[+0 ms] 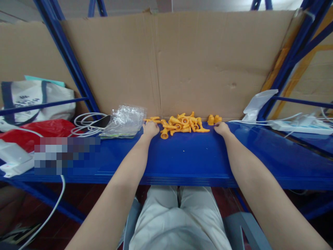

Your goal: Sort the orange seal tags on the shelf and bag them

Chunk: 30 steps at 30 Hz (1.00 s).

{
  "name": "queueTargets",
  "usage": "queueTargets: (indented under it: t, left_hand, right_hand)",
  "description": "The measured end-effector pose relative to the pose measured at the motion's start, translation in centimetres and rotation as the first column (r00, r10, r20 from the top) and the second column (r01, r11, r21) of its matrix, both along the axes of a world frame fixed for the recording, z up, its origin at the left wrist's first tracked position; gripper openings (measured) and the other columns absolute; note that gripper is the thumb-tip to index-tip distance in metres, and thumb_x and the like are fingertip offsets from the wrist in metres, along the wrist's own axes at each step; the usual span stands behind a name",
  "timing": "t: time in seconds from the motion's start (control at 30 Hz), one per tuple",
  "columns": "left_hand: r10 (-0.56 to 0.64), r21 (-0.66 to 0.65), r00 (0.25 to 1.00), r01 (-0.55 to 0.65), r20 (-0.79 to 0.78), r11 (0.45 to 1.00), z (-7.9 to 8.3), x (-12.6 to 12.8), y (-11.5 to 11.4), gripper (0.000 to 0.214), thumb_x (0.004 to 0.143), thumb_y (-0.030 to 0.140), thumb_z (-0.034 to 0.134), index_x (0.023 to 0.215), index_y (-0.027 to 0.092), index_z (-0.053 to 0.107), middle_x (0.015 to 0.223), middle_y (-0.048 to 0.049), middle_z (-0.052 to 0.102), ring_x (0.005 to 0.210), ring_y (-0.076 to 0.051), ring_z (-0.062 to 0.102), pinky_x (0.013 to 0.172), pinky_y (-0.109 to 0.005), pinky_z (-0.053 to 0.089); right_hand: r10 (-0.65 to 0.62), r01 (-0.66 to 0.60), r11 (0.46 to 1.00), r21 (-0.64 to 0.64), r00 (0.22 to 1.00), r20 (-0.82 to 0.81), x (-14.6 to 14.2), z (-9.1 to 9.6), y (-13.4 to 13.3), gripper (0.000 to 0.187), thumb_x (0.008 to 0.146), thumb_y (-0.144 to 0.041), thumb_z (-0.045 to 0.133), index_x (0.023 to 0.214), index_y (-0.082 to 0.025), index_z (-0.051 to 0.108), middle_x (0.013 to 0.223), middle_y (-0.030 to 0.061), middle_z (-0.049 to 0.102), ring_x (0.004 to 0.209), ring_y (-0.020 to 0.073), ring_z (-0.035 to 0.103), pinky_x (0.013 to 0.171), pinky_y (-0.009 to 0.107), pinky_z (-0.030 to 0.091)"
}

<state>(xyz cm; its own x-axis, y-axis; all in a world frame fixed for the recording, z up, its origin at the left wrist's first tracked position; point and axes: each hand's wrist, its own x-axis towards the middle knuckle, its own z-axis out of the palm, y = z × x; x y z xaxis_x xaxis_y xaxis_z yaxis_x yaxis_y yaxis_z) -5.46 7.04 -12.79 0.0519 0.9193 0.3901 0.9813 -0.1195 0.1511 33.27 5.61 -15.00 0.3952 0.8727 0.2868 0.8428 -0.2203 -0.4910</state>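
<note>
A heap of orange-yellow, horn-shaped plastic pieces (186,130) is placed on the glossy blue metal shelf (187,156), between the two hands, which are set well apart. The left hand (151,129) is seen near thin orange-yellow pieces (155,118); the right hand (222,128), just beside short, stubby orange-yellow pieces (211,120). Whether anything is gripped cannot be told.
</note>
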Motion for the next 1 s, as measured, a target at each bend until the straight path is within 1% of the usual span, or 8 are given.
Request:
queueTargets:
  t: [0.1, 0.17, 0.37, 0.6, 0.73, 0.83, 0.93, 1.0]
  left_hand:
    - [0.014, -0.032, 0.999, -0.015, -0.028, 0.999, 0.2, 0.2, -0.2, 0.038, 0.090, 0.022, 0.043, 0.106, 0.022, 0.077, 0.119, -0.0157, 0.073, 0.121, -0.034, 0.062, 0.104, -0.054, 0.044]
    - [0.018, -0.042, 0.999, -0.019, -0.031, 0.999, 0.1, 0.2, -0.2, 0.038, 0.091, 0.022, 0.042, 0.108, 0.022, 0.076, 0.121, -0.0158, 0.072, 0.122, -0.033, 0.062, 0.105, -0.054, 0.044]
    - [0.036, -0.096, 0.999, -0.038, -0.016, 0.995, 0.0, 0.1, -0.2, 0.040, 0.087, 0.022, 0.049, 0.120, 0.019, 0.070, 0.143, -0.0189, 0.058, 0.136, -0.036, 0.050, 0.109, -0.056, 0.041]
    - [0.042, -0.139, 0.999, -0.041, 0.007, 0.989, -0.1, 0.0, 0.0, 0.048, 0.088, 0.027, 0.048, 0.135, 0.022, 0.061, 0.156, -0.0174, 0.045, 0.146, -0.036, 0.038, 0.110, -0.059, 0.040]
    - [0.064, -0.131, 0.998, -0.061, 0.022, 0.990, -0.2, 0.0, 0.0, 0.051, 0.087, 0.028, 0.049, 0.138, 0.023, 0.059, 0.153, -0.0174, 0.048, 0.144, -0.038, 0.040, 0.110, -0.062, 0.039]
    - [0.074, -0.101, 0.997, -0.070, 0.037, 0.992, -0.2, 0.0, -0.2, 0.052, 0.087, 0.027, 0.051, 0.138, 0.023, 0.059, 0.152, -0.0179, 0.049, 0.143, -0.039, 0.041, 0.109, -0.062, 0.040]
    - [0.056, -0.022, 0.996, -0.054, 0.074, 0.998, 0.0, 0.2, -0.1, 0.044, 0.089, 0.026, 0.048, 0.128, 0.019, 0.067, 0.146, -0.0195, 0.054, 0.138, -0.038, 0.047, 0.107, -0.057, 0.043]
    - [-0.011, 0.024, 0.993, 0.008, 0.120, 1.000, 0.2, 0.5, 0.2, 0.038, 0.091, 0.028, 0.045, 0.114, 0.017, 0.073, 0.134, -0.0192, 0.063, 0.128, -0.035, 0.056, 0.104, -0.050, 0.047]
  right_hand:
    - [-0.002, 0.002, 1.000, -0.005, 1.000, 0.004, -0.3, 0.1, -0.1, 0.032, 0.077, -0.015, 0.058, 0.104, -0.020, 0.076, 0.117, 0.0130, 0.073, 0.120, 0.0326, 0.064, 0.104, 0.047, 0.049]
    - [-0.014, 0.014, 1.000, -0.003, 1.000, 0.002, -0.3, 0.1, -0.1, 0.031, 0.077, -0.014, 0.059, 0.102, -0.020, 0.076, 0.117, 0.0132, 0.073, 0.120, 0.0327, 0.064, 0.104, 0.047, 0.049]
    - [0.006, -0.006, 0.999, 0.035, 1.000, 0.006, 0.1, -0.3, 0.3, 0.029, 0.075, -0.016, 0.061, 0.099, -0.023, 0.075, 0.110, 0.0097, 0.075, 0.116, 0.0312, 0.065, 0.103, 0.048, 0.050]
    - [0.004, -0.005, 1.000, 0.020, 1.000, 0.031, 0.3, -0.4, 0.6, 0.027, 0.076, -0.019, 0.061, 0.099, -0.022, 0.075, 0.110, 0.0121, 0.075, 0.116, 0.0327, 0.066, 0.100, 0.049, 0.052]
    - [0.009, -0.010, 1.000, 0.017, 0.999, 0.037, 0.3, -0.4, 0.5, 0.027, 0.075, -0.019, 0.062, 0.098, -0.024, 0.076, 0.108, 0.0104, 0.075, 0.115, 0.0323, 0.066, 0.099, 0.048, 0.053]
    - [-0.003, 0.004, 1.000, -0.011, 1.000, 0.023, 0.0, 0.0, 0.1, 0.027, 0.077, -0.019, 0.060, 0.098, -0.024, 0.076, 0.113, 0.0107, 0.074, 0.118, 0.0326, 0.065, 0.101, 0.048, 0.052]
    - [-0.002, 0.002, 1.000, -0.021, 1.000, 0.014, -0.5, 0.3, -0.4, 0.029, 0.078, -0.017, 0.059, 0.101, -0.022, 0.076, 0.117, 0.0120, 0.073, 0.120, 0.0329, 0.064, 0.102, 0.049, 0.051]
    - [0.005, -0.005, 1.000, -0.025, 1.000, 0.019, -0.7, 0.5, -0.6, 0.030, 0.079, -0.016, 0.058, 0.103, -0.022, 0.076, 0.118, 0.0117, 0.073, 0.121, 0.0331, 0.064, 0.103, 0.050, 0.051]
